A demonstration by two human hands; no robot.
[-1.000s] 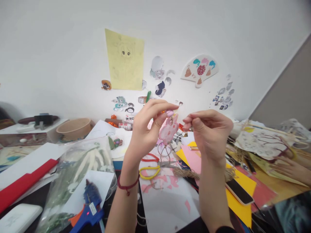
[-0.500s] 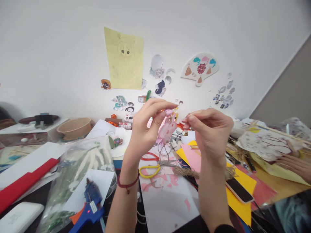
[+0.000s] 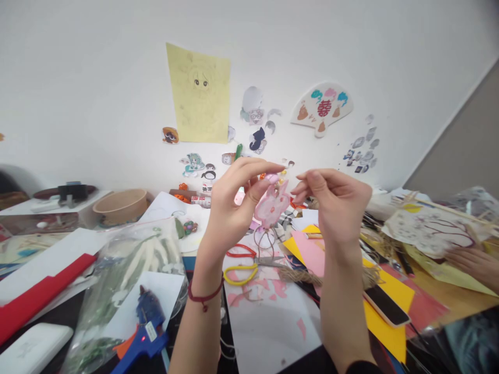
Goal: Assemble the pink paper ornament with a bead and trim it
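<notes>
Between thumb and fingers, my left hand holds up a pink paper ornament with a jagged edge, near its top where small pink and yellow beads show. Brown cord loops hang below the ornament. To the right, my right hand is raised with thumb and forefinger pinched together. Whatever lies in that pinch, perhaps a thread, is too fine to make out. Scissors with a red and a yellow handle lie under the ornament, next to pink paper scraps on a white sheet.
A blue glue gun with a red light lies at front left by a plastic bag. At right are a phone, yellow paper and another person's hand on a painted piece. A bowl stands back left.
The pink ornament has turned to face me more and shifted slightly right. My right hand has risen a little, its fingers spreading slightly. The left hand has barely moved.
</notes>
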